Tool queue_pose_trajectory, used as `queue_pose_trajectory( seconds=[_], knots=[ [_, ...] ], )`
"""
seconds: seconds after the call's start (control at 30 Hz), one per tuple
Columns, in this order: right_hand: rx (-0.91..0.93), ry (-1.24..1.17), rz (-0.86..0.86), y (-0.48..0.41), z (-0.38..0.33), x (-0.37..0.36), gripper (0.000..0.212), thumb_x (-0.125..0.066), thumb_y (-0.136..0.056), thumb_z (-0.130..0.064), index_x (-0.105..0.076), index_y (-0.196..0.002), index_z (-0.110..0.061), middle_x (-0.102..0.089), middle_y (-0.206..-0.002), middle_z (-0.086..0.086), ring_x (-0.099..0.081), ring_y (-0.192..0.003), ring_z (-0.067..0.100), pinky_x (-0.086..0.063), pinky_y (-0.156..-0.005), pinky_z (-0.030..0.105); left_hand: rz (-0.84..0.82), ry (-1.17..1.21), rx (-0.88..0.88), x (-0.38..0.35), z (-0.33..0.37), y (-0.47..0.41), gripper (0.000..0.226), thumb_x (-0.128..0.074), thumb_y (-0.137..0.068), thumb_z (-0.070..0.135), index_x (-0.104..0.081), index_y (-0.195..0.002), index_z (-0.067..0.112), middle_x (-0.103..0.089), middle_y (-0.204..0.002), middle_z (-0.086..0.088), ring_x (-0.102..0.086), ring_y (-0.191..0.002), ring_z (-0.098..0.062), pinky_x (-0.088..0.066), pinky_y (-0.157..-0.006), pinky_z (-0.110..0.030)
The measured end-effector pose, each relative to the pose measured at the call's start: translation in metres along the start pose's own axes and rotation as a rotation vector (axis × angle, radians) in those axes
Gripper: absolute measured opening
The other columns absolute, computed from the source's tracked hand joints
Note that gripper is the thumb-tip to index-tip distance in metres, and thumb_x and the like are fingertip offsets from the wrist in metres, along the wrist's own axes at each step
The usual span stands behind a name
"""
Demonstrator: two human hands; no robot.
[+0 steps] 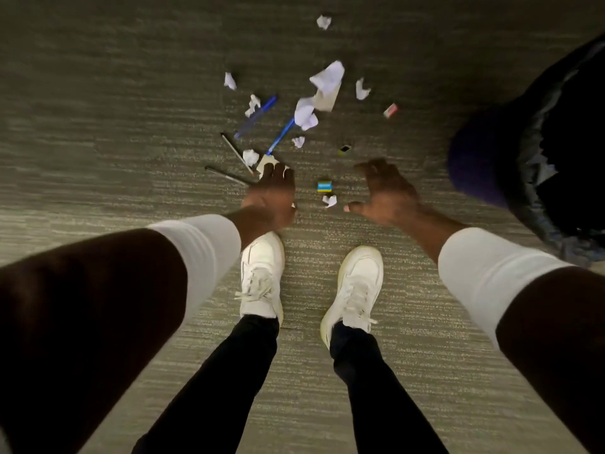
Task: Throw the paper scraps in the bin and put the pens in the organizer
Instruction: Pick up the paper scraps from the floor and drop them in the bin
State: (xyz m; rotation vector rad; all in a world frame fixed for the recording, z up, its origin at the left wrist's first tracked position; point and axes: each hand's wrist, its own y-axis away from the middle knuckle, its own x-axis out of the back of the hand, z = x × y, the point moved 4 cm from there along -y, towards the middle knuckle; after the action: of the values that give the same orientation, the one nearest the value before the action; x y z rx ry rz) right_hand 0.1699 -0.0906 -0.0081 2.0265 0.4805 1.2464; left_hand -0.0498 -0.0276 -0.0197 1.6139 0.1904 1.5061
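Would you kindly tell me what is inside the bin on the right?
The bin holds a dark liner and one pale scrap. Its depths are black, so anything deeper is hidden.

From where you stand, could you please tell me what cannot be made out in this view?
- Organizer: not in the head view at all.
- Bin: cut off by the right edge; its inside is dark.
- Left hand: blurred; it hides what lies under its fingertips.
- Right hand: blurred, seemingly empty.
- Small dark item: too small to identify.
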Motion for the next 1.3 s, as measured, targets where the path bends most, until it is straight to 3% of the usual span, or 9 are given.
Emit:
queue_pose_trajectory(
  seconds=[0.17,0.3,0.5,0.67,0.87,0.97,1.07,1.2,1.3],
  knots=[
    [0.130,0.144,0.101,-0.055,-0.009,-0.032,0.107,-0.081,-0.076,-0.064,-0.025,-0.161,-0.031,-0.015,-0.170,0.014,-0.021,-0.154,0.044,-0.042,-0.110,0.064,-0.044,-0.126,-0.111,-0.047,-0.026,-0.036,0.117,-0.088,-0.075,0.047,-0.019,-0.158,0.002,-0.012,-0.168,-0.029,-0.016,-0.157,-0.046,-0.050,-0.108,-0.056],
    [0.138,0.165,0.096,-0.082,-0.013,-0.056,0.112,-0.085,-0.071,-0.061,-0.024,-0.160,-0.034,-0.008,-0.171,0.019,-0.008,-0.158,0.046,-0.029,-0.118,0.070,-0.052,-0.166,-0.095,-0.072,-0.032,-0.045,0.149,-0.093,-0.059,0.061,-0.003,-0.162,0.002,0.005,-0.168,-0.035,-0.001,-0.157,-0.052,-0.042,-0.114,-0.058],
    [0.160,0.271,0.108,-0.083,-0.021,-0.085,0.097,-0.084,-0.073,-0.054,-0.036,-0.154,-0.031,-0.009,-0.171,0.021,-0.010,-0.158,0.048,-0.031,-0.121,0.063,0.118,-0.164,-0.108,-0.089,-0.037,-0.048,0.140,-0.093,-0.067,0.047,0.000,-0.164,0.008,0.004,-0.168,-0.034,0.000,-0.157,-0.054,-0.049,-0.109,-0.056],
    [0.210,0.425,0.115,-0.068,-0.028,-0.110,0.080,-0.080,-0.077,-0.006,-0.045,-0.149,-0.012,-0.026,-0.162,0.024,-0.025,-0.152,0.049,-0.051,-0.103,0.056,0.081,-0.106,-0.059,-0.089,-0.043,-0.055,0.149,-0.094,-0.064,0.053,0.011,-0.165,0.019,0.016,-0.169,-0.029,0.010,-0.155,-0.057,-0.054,-0.103,-0.058],
    [0.184,0.510,0.110,-0.049,-0.043,-0.123,0.058,-0.040,-0.090,0.004,-0.045,-0.147,-0.008,-0.043,-0.146,0.027,-0.049,-0.130,0.045,-0.061,-0.079,0.048,0.051,-0.103,-0.034,-0.092,-0.031,-0.045,0.124,-0.096,-0.065,0.021,-0.018,-0.162,0.019,-0.012,-0.166,-0.023,-0.018,-0.153,-0.047,-0.055,-0.100,-0.047],
    [0.146,0.479,0.131,-0.049,-0.044,-0.130,0.052,-0.060,-0.090,0.002,-0.051,-0.139,-0.012,-0.047,-0.137,0.030,-0.054,-0.123,0.045,-0.062,-0.063,0.046,0.102,-0.167,-0.071,-0.105,-0.030,-0.034,0.091,-0.080,-0.082,0.014,-0.029,-0.157,0.008,-0.031,-0.160,-0.028,-0.040,-0.142,-0.047,-0.056,-0.102,-0.048],
    [0.124,0.412,0.102,-0.056,-0.042,-0.140,0.069,-0.083,-0.084,-0.014,-0.045,-0.142,-0.019,-0.044,-0.136,0.030,-0.056,-0.119,0.046,-0.062,-0.057,0.044,0.149,-0.224,-0.133,-0.122,-0.032,-0.026,0.071,-0.064,-0.094,0.011,-0.031,-0.156,0.001,-0.030,-0.160,-0.033,-0.042,-0.139,-0.051,-0.056,-0.100,-0.053],
    [0.143,0.353,0.111,-0.058,-0.049,-0.142,0.064,-0.080,-0.086,-0.009,-0.047,-0.140,-0.018,-0.041,-0.142,0.033,-0.058,-0.117,0.049,-0.065,-0.064,0.048,0.189,-0.135,-0.156,-0.128,-0.024,-0.020,0.063,-0.057,-0.101,0.024,-0.031,-0.157,0.010,-0.026,-0.160,-0.032,-0.040,-0.140,-0.049,-0.055,-0.099,-0.057],
    [0.153,0.354,0.148,-0.059,-0.051,-0.143,0.052,-0.074,-0.093,-0.013,-0.050,-0.139,-0.018,-0.043,-0.144,0.030,-0.058,-0.119,0.045,-0.065,-0.068,0.047,0.222,-0.117,-0.178,-0.132,-0.016,-0.022,0.060,-0.058,-0.100,0.012,-0.033,-0.155,0.013,-0.027,-0.160,-0.030,-0.041,-0.137,-0.048,-0.059,-0.095,-0.052]
  ],
)
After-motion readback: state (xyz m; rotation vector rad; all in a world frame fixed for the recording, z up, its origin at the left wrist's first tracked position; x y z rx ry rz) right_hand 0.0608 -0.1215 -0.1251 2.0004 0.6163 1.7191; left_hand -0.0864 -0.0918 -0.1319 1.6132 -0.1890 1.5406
